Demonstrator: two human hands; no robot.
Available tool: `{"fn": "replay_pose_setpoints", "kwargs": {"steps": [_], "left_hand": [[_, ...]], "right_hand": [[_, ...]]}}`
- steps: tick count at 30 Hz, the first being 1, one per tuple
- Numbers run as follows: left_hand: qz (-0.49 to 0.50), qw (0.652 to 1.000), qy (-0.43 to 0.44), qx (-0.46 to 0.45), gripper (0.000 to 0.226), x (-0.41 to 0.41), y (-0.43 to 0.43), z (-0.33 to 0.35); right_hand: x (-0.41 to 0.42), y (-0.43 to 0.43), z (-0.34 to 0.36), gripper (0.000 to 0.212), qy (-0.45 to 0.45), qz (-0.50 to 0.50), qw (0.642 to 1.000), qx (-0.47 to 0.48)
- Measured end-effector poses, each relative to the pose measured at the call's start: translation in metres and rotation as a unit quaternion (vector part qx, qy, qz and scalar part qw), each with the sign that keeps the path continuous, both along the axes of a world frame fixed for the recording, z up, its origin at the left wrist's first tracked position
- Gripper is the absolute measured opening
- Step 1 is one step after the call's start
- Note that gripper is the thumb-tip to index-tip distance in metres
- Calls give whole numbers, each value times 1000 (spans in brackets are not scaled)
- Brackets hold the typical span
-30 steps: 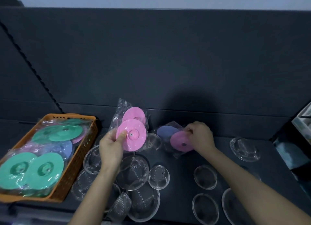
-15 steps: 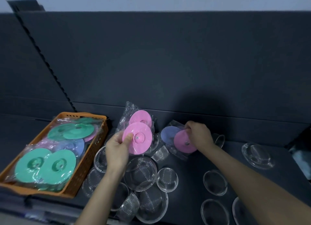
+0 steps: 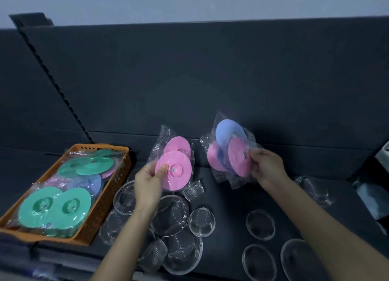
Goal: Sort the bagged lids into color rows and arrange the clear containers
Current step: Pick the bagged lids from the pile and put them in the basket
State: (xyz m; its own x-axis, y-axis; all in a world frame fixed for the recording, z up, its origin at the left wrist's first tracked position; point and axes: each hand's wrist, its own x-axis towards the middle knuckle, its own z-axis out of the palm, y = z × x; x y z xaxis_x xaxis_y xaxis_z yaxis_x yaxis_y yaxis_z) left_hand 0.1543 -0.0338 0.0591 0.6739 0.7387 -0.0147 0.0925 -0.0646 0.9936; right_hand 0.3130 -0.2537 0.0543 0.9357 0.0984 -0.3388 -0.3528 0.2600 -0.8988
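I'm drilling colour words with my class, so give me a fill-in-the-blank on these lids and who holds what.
The left hand holds a bag with two ____ lids. The right hand holds bagged lids, pink and ____. The lids nearest the camera in the orange basket are ____.
Missing words: pink; blue; green.

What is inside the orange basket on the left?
The orange basket holds bagged lids: green lids on top, with a blue lid and part of a pink lid beneath. Whatever lies under them, and the basket floor, is covered.
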Motion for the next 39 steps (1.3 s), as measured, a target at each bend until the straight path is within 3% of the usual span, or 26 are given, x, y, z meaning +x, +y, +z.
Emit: {"fn": "replay_pose_setpoints", "kwargs": {"steps": [7, 10, 16, 28, 35, 39], "left_hand": [[31, 999, 28, 21, 10, -19, -1, 3], [48, 998, 33, 23, 11, -28, 4, 1], [62, 997, 18, 34, 10, -45, 17, 4], [82, 992, -20, 95, 12, -98, 130, 29], [127, 980, 57, 144, 12, -144, 240, 18], [103, 970, 123, 183, 20, -159, 273, 4]], "right_hand": [[-2, 7, -3, 10, 75, 76, 988, 113], [-2, 8, -6, 9, 60, 76, 993, 73], [-12, 21, 0, 10, 64, 98, 989, 93], [-77, 139, 39, 18, -79, 62, 994, -51], [-120, 235, 48, 17, -213, 48, 963, -159], [-142, 286, 64, 20, -333, 15, 912, -238]]}}
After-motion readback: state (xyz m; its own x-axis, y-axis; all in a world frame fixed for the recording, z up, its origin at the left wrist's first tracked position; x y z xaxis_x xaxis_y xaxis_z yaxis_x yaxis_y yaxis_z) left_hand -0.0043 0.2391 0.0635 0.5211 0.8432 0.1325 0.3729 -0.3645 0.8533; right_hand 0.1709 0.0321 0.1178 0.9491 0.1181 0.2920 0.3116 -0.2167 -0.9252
